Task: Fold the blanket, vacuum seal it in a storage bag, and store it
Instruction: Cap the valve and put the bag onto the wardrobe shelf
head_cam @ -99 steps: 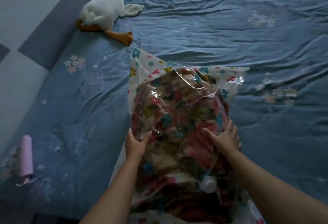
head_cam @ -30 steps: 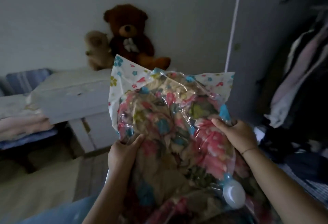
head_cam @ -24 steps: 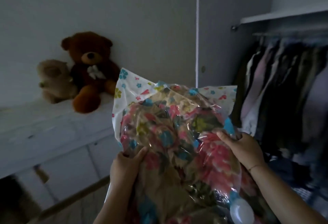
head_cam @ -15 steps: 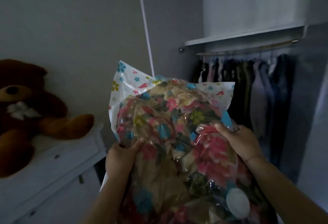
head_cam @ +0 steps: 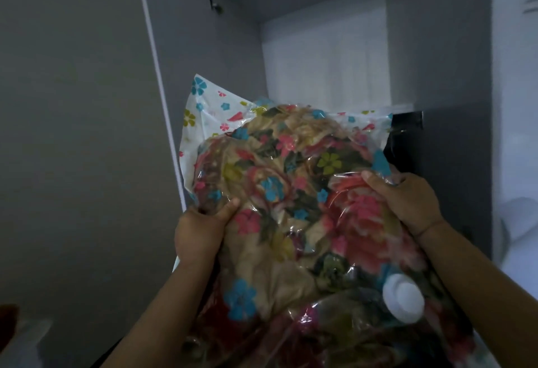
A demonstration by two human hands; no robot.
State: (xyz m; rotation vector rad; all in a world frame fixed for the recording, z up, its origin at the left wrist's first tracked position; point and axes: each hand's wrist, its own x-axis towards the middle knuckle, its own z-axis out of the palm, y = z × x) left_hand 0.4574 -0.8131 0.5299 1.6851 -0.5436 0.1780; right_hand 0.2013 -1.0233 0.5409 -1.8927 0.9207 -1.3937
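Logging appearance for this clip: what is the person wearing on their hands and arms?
Both forearms are bare, with no sleeves in view. The left hand and right hand are ungloved, and no rings show. A thin band seems to circle the right wrist; dim light hides its detail.

the wardrobe shelf [head_cam: 403, 105] shows only as a pale front edge below an open compartment with a white back wall and grey sides. the storage bag [head_cam: 291, 181], held up before it, covers most of that edge; whether it touches the shelf cannot be told.
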